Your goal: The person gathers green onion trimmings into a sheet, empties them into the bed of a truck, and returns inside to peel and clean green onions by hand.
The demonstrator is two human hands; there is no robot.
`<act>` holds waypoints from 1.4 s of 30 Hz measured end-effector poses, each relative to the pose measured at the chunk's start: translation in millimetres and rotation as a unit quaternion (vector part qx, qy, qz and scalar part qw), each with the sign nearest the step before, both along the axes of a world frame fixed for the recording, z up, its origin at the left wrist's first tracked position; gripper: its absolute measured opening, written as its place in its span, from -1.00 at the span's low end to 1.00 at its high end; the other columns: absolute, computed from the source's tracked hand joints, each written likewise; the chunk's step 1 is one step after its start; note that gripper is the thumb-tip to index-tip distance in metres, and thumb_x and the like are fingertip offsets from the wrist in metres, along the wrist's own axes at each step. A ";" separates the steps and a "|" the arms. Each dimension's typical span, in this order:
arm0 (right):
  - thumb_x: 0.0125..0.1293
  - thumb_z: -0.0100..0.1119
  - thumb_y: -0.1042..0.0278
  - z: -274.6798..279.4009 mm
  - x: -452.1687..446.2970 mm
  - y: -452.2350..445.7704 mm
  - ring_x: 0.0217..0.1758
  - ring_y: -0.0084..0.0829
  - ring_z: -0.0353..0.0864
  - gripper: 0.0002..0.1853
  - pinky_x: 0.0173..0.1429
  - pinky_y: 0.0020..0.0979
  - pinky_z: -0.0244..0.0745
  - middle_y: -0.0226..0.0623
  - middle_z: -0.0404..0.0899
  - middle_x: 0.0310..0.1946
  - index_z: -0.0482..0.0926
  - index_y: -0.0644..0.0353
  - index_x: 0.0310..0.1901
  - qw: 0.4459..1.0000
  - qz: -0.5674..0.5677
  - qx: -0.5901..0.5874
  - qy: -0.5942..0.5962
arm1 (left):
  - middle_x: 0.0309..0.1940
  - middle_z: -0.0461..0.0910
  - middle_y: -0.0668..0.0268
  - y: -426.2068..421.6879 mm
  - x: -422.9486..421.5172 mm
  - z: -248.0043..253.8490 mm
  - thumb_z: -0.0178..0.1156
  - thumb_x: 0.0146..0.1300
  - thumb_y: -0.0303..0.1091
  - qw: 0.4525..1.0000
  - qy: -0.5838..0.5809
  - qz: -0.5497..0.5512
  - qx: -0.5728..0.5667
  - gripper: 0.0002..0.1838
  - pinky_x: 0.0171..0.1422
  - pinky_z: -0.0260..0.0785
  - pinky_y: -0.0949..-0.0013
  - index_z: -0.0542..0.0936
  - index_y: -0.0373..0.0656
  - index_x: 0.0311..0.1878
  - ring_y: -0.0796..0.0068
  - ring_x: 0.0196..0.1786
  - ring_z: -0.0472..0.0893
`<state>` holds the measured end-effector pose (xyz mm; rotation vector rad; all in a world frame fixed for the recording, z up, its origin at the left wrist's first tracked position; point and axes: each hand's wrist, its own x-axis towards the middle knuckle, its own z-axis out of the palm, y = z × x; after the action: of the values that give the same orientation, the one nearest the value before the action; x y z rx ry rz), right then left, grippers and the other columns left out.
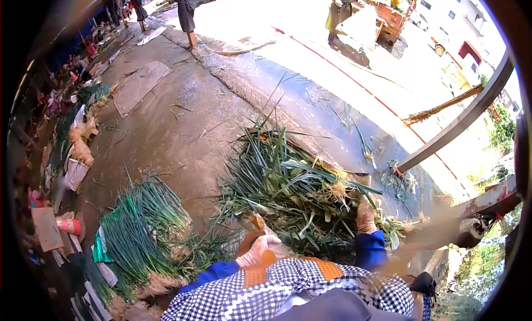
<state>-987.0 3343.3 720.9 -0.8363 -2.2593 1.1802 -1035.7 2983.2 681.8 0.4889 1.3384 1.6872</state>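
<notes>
A large heap of loose green leaves and stalks [288, 193] lies on the wet ground in front of me. My left hand [259, 250] is at the heap's near left edge, fingers closed; something brownish shows beside it, too unclear to name. At the heap's right side my right hand [366, 214] is wrapped round a stalk bunch whose pale roots [339, 189] stick out just to its left. To the left lie bundles of green onions [138, 227] with pale roots toward me, and a green plastic piece [103, 246] beside them.
A metal pole [460, 116] slants down at the right, near a red line on the pavement. Flat sheeting [141, 87] lies on the ground at upper left. More bundles and clutter line the left side. A person [339, 13] stands by a loaded cart [393, 16] farther off.
</notes>
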 end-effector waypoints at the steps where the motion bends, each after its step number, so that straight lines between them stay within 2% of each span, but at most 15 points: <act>1: 0.27 -0.03 0.30 -6.6 -23.3 28.4 -0.41 -0.30 0.51 -0.78 -0.32 -0.33 0.37 -0.19 0.55 -0.42 0.54 0.27 -0.29 0.995 -0.012 0.100 -0.002 | -0.22 0.49 0.28 17.0 -33.0 7.2 0.06 0.06 0.28 1.000 0.005 -0.015 -0.001 -0.27 -0.01 0.35 0.42 0.49 -0.34 -0.12 0.51 -0.16 0.47; 3: 0.27 -0.03 0.30 -0.8 -53.7 62.1 -0.39 -0.27 0.47 -0.79 -0.27 -0.27 0.33 -0.17 0.52 -0.46 0.54 0.25 -0.28 0.997 -0.077 0.024 0.018 | -0.22 0.48 0.29 52.0 -94.2 25.1 0.07 0.05 0.29 0.998 0.004 -0.059 -0.033 -0.27 -0.01 0.34 0.43 0.49 -0.34 -0.12 0.52 -0.17 0.47; 5: 0.26 -0.02 0.31 21.6 -98.5 94.4 -0.45 -0.29 0.45 -0.79 -0.32 -0.31 0.32 -0.18 0.52 -0.48 0.53 0.28 -0.31 0.937 -0.088 0.337 -0.043 | -0.22 0.48 0.29 91.3 -159.8 27.3 0.07 0.05 0.30 0.995 0.016 -0.091 -0.040 -0.26 -0.01 0.34 0.44 0.49 -0.34 -0.12 0.53 -0.17 0.47; 7: 0.23 -0.02 0.36 30.4 -159.5 132.0 -0.49 -0.35 0.41 -0.81 -0.34 -0.36 0.30 -0.20 0.51 -0.53 0.52 0.31 -0.38 0.980 -0.149 -0.011 0.128 | -0.22 0.49 0.28 136.9 -230.5 9.1 0.12 0.06 0.23 0.994 0.067 -0.089 0.018 -0.32 0.03 0.32 0.43 0.49 -0.33 -0.14 0.53 -0.14 0.46; 9: 0.22 -0.01 0.35 17.2 -208.1 170.0 -0.47 -0.29 0.42 -0.80 -0.33 -0.32 0.32 -0.18 0.51 -0.52 0.51 0.31 -0.39 0.981 -0.154 -0.050 0.103 | -0.21 0.49 0.27 171.1 -285.8 -0.4 0.11 0.07 0.23 0.993 0.003 -0.080 0.085 -0.32 0.06 0.30 0.42 0.50 -0.34 -0.14 0.51 -0.10 0.46; 11: 0.22 -0.01 0.32 -26.7 -266.1 229.0 -0.39 -0.16 0.48 -0.78 -0.29 -0.25 0.35 -0.08 0.51 -0.47 0.50 0.31 -0.40 0.959 -0.100 0.264 0.007 | -0.19 0.50 0.24 209.2 -342.1 4.8 0.08 0.08 0.22 0.997 0.036 -0.067 0.027 -0.32 0.07 0.31 0.40 0.50 -0.35 -0.13 0.47 -0.08 0.46; 20: 0.25 0.00 0.26 29.1 -531.2 359.1 -0.39 -0.53 0.42 -0.74 -0.29 -0.43 0.31 -0.32 0.57 -0.41 0.55 0.32 -0.28 0.976 -0.122 -0.151 0.104 | -0.33 0.52 0.25 369.1 -600.4 27.8 0.24 -0.01 -0.17 0.961 0.273 -0.035 0.006 -0.59 -0.04 0.34 0.41 0.49 -0.31 -0.19 0.41 -0.21 0.50; 22: 0.25 0.01 0.22 11.0 -585.5 391.7 -0.38 -0.54 0.43 -0.71 -0.30 -0.45 0.31 -0.36 0.57 -0.40 0.54 0.33 -0.28 0.983 -0.122 -0.123 0.064 | -0.30 0.53 0.26 395.9 -657.5 28.8 0.18 0.04 -0.25 0.998 0.034 -0.031 -0.047 -0.67 -0.06 0.35 0.41 0.49 -0.31 -0.20 0.43 -0.21 0.51; 25: 0.28 0.00 0.21 58.3 -698.7 408.3 -0.36 -0.52 0.47 -0.73 -0.32 -0.48 0.34 -0.40 0.56 -0.38 0.54 0.28 -0.27 0.975 -0.143 -0.162 0.060 | -0.25 0.55 0.26 444.7 -767.9 57.2 0.12 0.09 -0.30 0.996 0.037 -0.055 -0.060 -0.70 -0.05 0.35 0.40 0.51 -0.32 -0.18 0.46 -0.19 0.50; 31: 0.33 -0.17 0.35 38.2 -855.1 522.3 -0.28 -0.33 0.49 -0.72 -0.17 -0.39 0.37 -0.18 0.55 -0.29 0.51 0.32 -0.12 0.997 -0.070 -0.003 0.020 | -0.28 0.52 0.26 505.2 -933.2 75.3 0.06 0.15 -0.14 0.995 0.093 -0.005 0.030 -0.64 0.04 0.31 0.38 0.52 -0.30 -0.21 0.46 -0.14 0.47; 32: 0.33 -0.16 0.35 34.6 -887.8 537.6 -0.28 -0.32 0.50 -0.73 -0.18 -0.39 0.37 -0.17 0.56 -0.28 0.52 0.31 -0.15 0.974 -0.064 0.211 -0.055 | -0.28 0.52 0.22 520.9 -965.6 84.0 -0.14 0.15 0.13 0.986 0.168 -0.015 -0.010 -0.40 0.01 0.31 0.35 0.51 -0.33 -0.21 0.42 -0.16 0.48; 33: 0.31 -0.15 0.35 33.6 -924.1 559.8 -0.28 -0.30 0.49 -0.74 -0.18 -0.38 0.36 -0.18 0.55 -0.29 0.50 0.31 -0.13 0.993 -0.046 0.104 -0.015 | -0.28 0.53 0.18 536.0 -996.0 89.1 -0.35 0.15 0.40 0.969 0.242 -0.025 -0.049 -0.15 -0.02 0.31 0.33 0.51 -0.36 -0.21 0.37 -0.18 0.48; 36: 0.28 -0.13 0.34 46.0 -1035.8 580.3 -0.29 -0.21 0.46 -0.74 -0.18 -0.32 0.36 -0.18 0.52 -0.34 0.46 0.31 -0.14 0.983 -0.060 -0.157 0.073 | -0.28 0.52 0.25 579.6 -1081.2 103.1 -0.04 0.13 0.02 0.979 0.180 0.004 -0.101 -0.50 0.01 0.32 0.38 0.51 -0.32 -0.22 0.47 -0.17 0.47; 37: 0.29 -0.12 0.29 -8.7 -1059.5 603.9 -0.36 -0.23 0.47 -0.73 -0.24 -0.31 0.37 -0.17 0.51 -0.36 0.49 0.32 -0.20 0.974 -0.045 0.198 0.099 | -0.27 0.52 0.29 592.6 -1096.6 110.8 0.11 0.07 -0.23 0.982 0.111 0.025 -0.153 -0.69 0.03 0.32 0.38 0.51 -0.30 -0.24 0.50 -0.16 0.47; 42: 0.28 -0.06 0.22 44.5 -1224.6 630.6 -0.44 -0.45 0.39 -0.71 -0.36 -0.38 0.32 -0.27 0.48 -0.47 0.50 0.32 -0.29 0.989 0.045 -0.122 0.068 | -0.29 0.52 0.31 624.0 -1193.9 44.9 0.10 0.08 -0.37 0.980 -0.037 0.135 -0.143 -0.79 0.00 0.33 0.44 0.53 -0.29 -0.25 0.54 -0.20 0.47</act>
<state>-2211.6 3973.9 765.5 -0.7230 -2.0901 1.5310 -2229.6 3607.2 726.7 0.0791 1.6163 1.6689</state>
